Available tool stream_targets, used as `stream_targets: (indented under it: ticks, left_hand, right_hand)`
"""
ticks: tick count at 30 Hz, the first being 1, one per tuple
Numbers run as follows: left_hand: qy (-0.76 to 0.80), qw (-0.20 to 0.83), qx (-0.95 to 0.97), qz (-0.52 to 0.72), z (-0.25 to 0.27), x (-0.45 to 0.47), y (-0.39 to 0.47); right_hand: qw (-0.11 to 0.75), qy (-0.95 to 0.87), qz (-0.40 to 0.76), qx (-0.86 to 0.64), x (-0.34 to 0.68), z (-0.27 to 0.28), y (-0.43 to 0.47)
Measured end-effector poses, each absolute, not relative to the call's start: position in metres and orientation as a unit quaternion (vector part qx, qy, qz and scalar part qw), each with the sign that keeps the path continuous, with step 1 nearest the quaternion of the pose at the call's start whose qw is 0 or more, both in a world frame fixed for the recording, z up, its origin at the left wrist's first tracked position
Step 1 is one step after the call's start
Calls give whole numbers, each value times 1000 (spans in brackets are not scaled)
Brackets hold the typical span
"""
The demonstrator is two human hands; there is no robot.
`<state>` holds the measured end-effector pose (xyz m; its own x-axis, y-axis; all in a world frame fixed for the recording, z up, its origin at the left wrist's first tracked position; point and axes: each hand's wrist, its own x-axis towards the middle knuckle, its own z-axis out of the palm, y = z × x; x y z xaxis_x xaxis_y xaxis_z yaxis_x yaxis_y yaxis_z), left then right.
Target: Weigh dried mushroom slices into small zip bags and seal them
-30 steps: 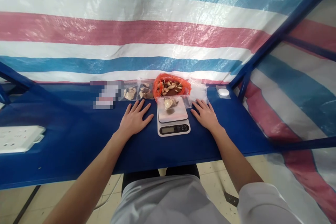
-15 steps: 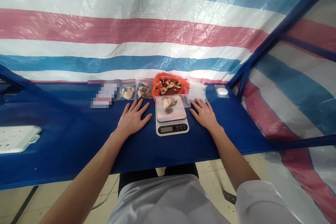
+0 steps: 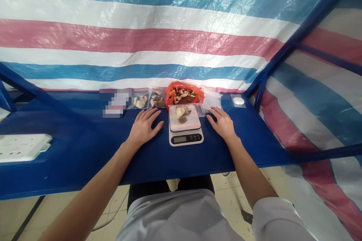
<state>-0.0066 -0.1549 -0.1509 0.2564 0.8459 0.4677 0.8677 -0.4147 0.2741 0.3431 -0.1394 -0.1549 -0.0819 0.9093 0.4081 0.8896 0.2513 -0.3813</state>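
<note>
My left hand (image 3: 144, 127) rests on the blue table, left of a white digital scale (image 3: 186, 139), with nothing in it and the thumb apart from the fingers. On the other side of the scale lies my right hand (image 3: 223, 122), also holding nothing, thumb and fingers apart. On the scale's plate sits a clear zip bag (image 3: 182, 111) with pale and brown pieces inside, its top end reaching toward my right hand. The display is too dim to read. Behind the scale stands an open orange plastic bag (image 3: 167, 96) holding brown and cream shell-like pieces.
Two filled clear bags, one with pale pieces (image 3: 140, 101) and one with darker pieces (image 3: 156, 99), lie beyond my left hand. Empty clear bags (image 3: 212, 99) and a small bagged white object (image 3: 238, 101) are at the right. A power strip (image 3: 24, 147) sits far left.
The view has shifted slightly. Both hands have relaxed a little, their fingers less spread and more curved. The scale and bags stay in place.
</note>
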Motion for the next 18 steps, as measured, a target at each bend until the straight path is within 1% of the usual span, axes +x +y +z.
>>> stream_targets:
  ticks: [2, 4, 7, 10, 13, 18]
  left_hand:
    - [-525, 7, -795, -303, -147, -4, -152]
    - [-500, -14, -804, -323, -142, 1, -150]
    - [-465, -49, -812, -348, -133, 13, -145]
    - [-444, -80, -819, -354, -125, 27, -141]
    - [-418, -109, -833, -346, -120, 37, -135]
    - [-402, -130, -843, -332, -120, 41, -129]
  right_hand:
    - [345, -710, 67, -611, 340, -151, -139]
    - [390, -680, 141, -605, 336, -148, -138]
    - [449, -624, 250, -588, 327, -147, -134]
    - [501, -564, 324, -571, 318, -146, -131]
    - [518, -529, 373, -559, 312, -142, -129]
    - [520, -532, 391, -542, 308, -137, -129]
